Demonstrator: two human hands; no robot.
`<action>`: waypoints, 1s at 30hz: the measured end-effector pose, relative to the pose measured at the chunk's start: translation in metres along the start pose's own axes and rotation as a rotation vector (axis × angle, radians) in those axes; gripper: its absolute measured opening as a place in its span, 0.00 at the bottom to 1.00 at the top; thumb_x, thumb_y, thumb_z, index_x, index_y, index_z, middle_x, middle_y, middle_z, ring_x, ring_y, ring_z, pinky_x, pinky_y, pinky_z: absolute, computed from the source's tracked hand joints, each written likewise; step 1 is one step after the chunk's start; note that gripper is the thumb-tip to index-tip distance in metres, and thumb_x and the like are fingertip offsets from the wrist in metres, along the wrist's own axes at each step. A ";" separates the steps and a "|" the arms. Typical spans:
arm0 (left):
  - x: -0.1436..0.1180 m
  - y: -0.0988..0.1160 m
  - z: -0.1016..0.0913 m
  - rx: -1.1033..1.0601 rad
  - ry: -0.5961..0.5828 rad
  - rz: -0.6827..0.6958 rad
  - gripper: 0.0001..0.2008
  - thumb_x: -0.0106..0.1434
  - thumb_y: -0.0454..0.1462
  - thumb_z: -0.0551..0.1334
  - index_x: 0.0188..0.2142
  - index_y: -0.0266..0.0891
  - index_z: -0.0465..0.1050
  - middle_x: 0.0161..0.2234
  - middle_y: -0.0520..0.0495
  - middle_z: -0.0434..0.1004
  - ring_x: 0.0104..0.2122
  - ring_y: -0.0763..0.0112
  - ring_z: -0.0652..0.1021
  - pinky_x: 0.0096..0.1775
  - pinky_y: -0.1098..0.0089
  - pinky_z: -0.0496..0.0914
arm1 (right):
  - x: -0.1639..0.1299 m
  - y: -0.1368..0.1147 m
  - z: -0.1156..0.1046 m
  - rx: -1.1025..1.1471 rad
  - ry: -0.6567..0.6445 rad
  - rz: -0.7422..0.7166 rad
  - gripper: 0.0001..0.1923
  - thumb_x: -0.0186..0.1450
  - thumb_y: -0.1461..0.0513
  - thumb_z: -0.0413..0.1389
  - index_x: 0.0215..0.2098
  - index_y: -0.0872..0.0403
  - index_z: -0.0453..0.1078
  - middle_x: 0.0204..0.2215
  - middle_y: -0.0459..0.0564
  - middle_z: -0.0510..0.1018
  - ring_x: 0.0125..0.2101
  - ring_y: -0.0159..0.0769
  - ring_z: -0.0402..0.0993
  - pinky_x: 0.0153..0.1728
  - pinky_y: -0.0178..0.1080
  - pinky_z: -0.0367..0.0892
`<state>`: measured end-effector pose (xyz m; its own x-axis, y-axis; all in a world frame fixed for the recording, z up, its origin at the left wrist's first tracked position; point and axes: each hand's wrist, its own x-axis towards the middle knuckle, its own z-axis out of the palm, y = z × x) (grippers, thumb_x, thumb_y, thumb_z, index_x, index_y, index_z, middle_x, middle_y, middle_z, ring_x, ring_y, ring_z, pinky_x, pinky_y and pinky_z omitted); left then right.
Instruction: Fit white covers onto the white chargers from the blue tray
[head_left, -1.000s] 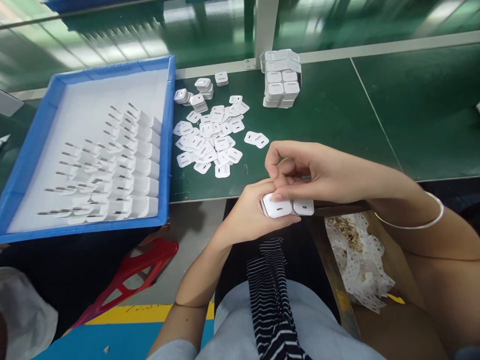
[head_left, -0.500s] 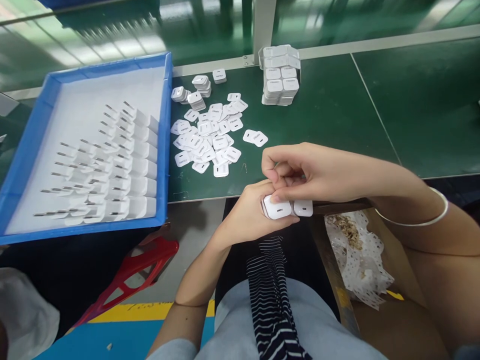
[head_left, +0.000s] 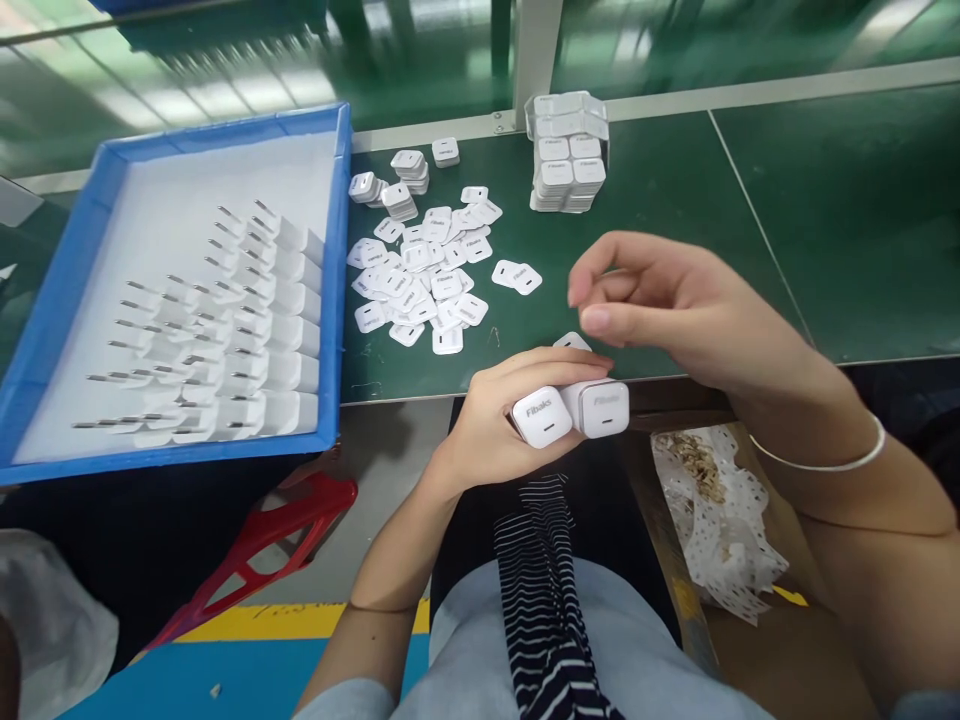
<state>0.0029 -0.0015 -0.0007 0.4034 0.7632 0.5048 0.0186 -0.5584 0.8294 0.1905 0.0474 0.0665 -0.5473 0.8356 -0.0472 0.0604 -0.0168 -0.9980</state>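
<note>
Left hand (head_left: 495, 425) holds two white chargers (head_left: 570, 412) side by side. Right hand (head_left: 660, 305) empty, fingers loose. Weak grip: one charger could slip, fall off bench (head_left: 675, 230).

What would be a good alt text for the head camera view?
A person's left hand grips two white charger plugs at the green table's edge; the right hand hovers open above. Beyond lie loose white stickers and a blue tray of plugs.

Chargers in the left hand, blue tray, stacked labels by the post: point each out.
Chargers (head_left: 570, 412), head view, on the left one's front face.
Blue tray (head_left: 334, 300), head view, on its right rim.
Stacked labels (head_left: 566, 175), head view, on the top sheet.
</note>
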 end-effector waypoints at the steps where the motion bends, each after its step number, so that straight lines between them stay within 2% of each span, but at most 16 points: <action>1: 0.001 0.000 -0.001 0.008 -0.001 0.034 0.19 0.58 0.31 0.71 0.49 0.40 0.78 0.50 0.40 0.83 0.50 0.59 0.82 0.53 0.61 0.77 | -0.003 0.001 0.000 0.014 0.079 -0.028 0.10 0.64 0.60 0.65 0.35 0.53 0.68 0.22 0.40 0.69 0.23 0.26 0.63 0.25 0.32 0.63; 3: 0.002 0.000 -0.002 0.030 0.016 0.080 0.20 0.58 0.30 0.70 0.50 0.39 0.77 0.50 0.40 0.82 0.50 0.59 0.82 0.53 0.62 0.77 | -0.010 0.004 0.001 0.022 0.174 -0.064 0.09 0.63 0.61 0.67 0.37 0.52 0.71 0.29 0.43 0.71 0.29 0.28 0.68 0.31 0.32 0.68; 5: 0.003 0.000 -0.002 0.037 0.046 0.117 0.20 0.58 0.30 0.70 0.50 0.39 0.77 0.50 0.41 0.83 0.50 0.59 0.82 0.53 0.62 0.78 | -0.018 0.008 0.005 0.035 0.184 -0.069 0.11 0.62 0.62 0.66 0.42 0.50 0.73 0.39 0.46 0.74 0.43 0.34 0.73 0.43 0.34 0.73; 7: 0.003 -0.001 -0.001 0.031 0.055 0.123 0.20 0.58 0.30 0.70 0.50 0.39 0.77 0.49 0.41 0.83 0.50 0.60 0.83 0.52 0.62 0.78 | -0.024 0.011 0.012 0.057 0.145 -0.053 0.18 0.61 0.63 0.67 0.48 0.47 0.72 0.51 0.47 0.73 0.56 0.39 0.69 0.52 0.38 0.73; 9: 0.004 0.000 0.000 0.025 0.037 0.117 0.19 0.59 0.30 0.70 0.50 0.37 0.77 0.49 0.40 0.83 0.50 0.60 0.83 0.53 0.62 0.78 | -0.027 0.013 0.019 0.052 0.098 -0.010 0.25 0.59 0.63 0.68 0.53 0.45 0.70 0.57 0.47 0.71 0.62 0.44 0.67 0.55 0.41 0.73; 11: 0.004 0.002 0.001 0.028 0.011 0.102 0.18 0.60 0.30 0.70 0.50 0.36 0.77 0.49 0.40 0.83 0.51 0.60 0.82 0.55 0.61 0.77 | -0.027 0.012 0.023 0.025 0.067 0.036 0.27 0.58 0.62 0.69 0.54 0.46 0.70 0.58 0.48 0.73 0.60 0.46 0.70 0.53 0.43 0.74; 14: 0.004 0.006 0.002 0.029 0.004 0.087 0.16 0.61 0.30 0.69 0.50 0.37 0.77 0.49 0.40 0.83 0.51 0.59 0.82 0.54 0.59 0.78 | -0.025 0.010 0.028 0.019 0.043 0.059 0.21 0.59 0.61 0.69 0.50 0.50 0.72 0.53 0.50 0.78 0.52 0.45 0.77 0.51 0.44 0.75; 17: 0.003 0.009 0.003 0.036 0.012 0.086 0.16 0.61 0.31 0.68 0.49 0.38 0.77 0.47 0.42 0.84 0.50 0.58 0.83 0.54 0.56 0.78 | -0.025 0.008 0.031 0.072 0.048 0.044 0.17 0.60 0.62 0.68 0.45 0.53 0.71 0.47 0.50 0.81 0.47 0.42 0.80 0.48 0.42 0.76; 20: 0.002 0.009 0.004 0.036 0.033 0.078 0.16 0.61 0.31 0.69 0.49 0.39 0.77 0.47 0.42 0.84 0.50 0.58 0.83 0.56 0.54 0.76 | -0.026 0.008 0.034 0.094 0.072 0.037 0.16 0.60 0.64 0.67 0.44 0.52 0.69 0.45 0.50 0.81 0.45 0.40 0.80 0.45 0.41 0.75; 23: 0.001 0.009 0.003 -0.026 0.049 0.047 0.16 0.60 0.32 0.70 0.48 0.39 0.78 0.47 0.42 0.84 0.49 0.58 0.83 0.54 0.57 0.78 | -0.026 0.007 0.033 0.027 0.039 0.054 0.15 0.62 0.63 0.66 0.45 0.53 0.69 0.48 0.50 0.79 0.46 0.39 0.78 0.45 0.40 0.74; 27: 0.000 0.009 0.001 -0.101 0.044 -0.024 0.16 0.59 0.34 0.71 0.48 0.41 0.79 0.47 0.43 0.84 0.48 0.58 0.83 0.52 0.59 0.79 | -0.024 0.005 0.030 -0.010 -0.057 0.102 0.21 0.59 0.63 0.68 0.49 0.53 0.69 0.48 0.48 0.77 0.43 0.37 0.77 0.41 0.36 0.73; 30: -0.001 0.009 0.001 -0.127 0.048 -0.063 0.15 0.59 0.35 0.72 0.47 0.41 0.80 0.47 0.43 0.84 0.49 0.58 0.83 0.52 0.59 0.79 | -0.023 0.005 0.030 -0.039 -0.053 0.120 0.23 0.57 0.65 0.68 0.49 0.52 0.69 0.45 0.47 0.76 0.40 0.35 0.76 0.36 0.34 0.71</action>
<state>0.0033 -0.0074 0.0065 0.3613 0.8115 0.4593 -0.0747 -0.4658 0.8817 0.1784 0.0122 0.0611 -0.5777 0.7984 -0.1697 0.1602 -0.0930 -0.9827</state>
